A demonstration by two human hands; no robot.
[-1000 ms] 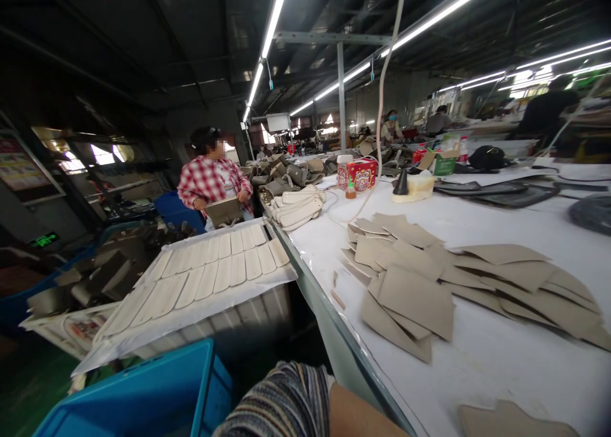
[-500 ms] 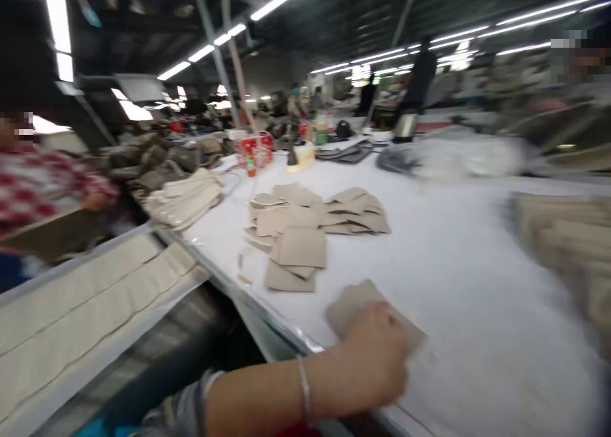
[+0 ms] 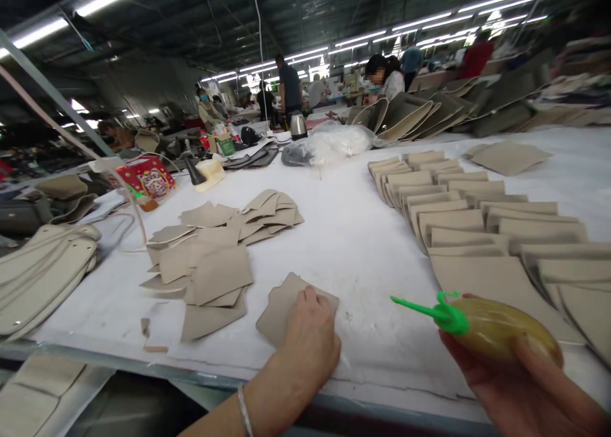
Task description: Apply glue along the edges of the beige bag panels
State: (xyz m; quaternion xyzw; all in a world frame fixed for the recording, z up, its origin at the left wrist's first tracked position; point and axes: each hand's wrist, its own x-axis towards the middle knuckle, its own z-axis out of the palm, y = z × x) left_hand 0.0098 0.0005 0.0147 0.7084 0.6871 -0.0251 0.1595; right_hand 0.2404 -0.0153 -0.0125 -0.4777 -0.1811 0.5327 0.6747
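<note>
My left hand (image 3: 309, 341) lies flat on a small tan leather piece (image 3: 279, 302) near the front edge of the white table (image 3: 353, 246), fingers pressing it down. My right hand (image 3: 515, 380) grips a yellowish squeeze bottle (image 3: 501, 329) with a green pointed nozzle (image 3: 424, 310) aimed left, a short way right of that piece. A loose pile of tan pieces (image 3: 214, 246) lies to the left. Neat overlapping rows of tan pieces (image 3: 477, 221) lie to the right.
A red printed box (image 3: 146, 177), a cream block with a black cone (image 3: 205, 172) and a clear plastic bag (image 3: 334, 145) sit further back. Stacked beige bag panels (image 3: 38, 271) lie at far left. Several people work at tables behind.
The view has swung right from the side rack to the table. My left hand came onto the small tan piece, and my right hand with the bottle has come into view.
</note>
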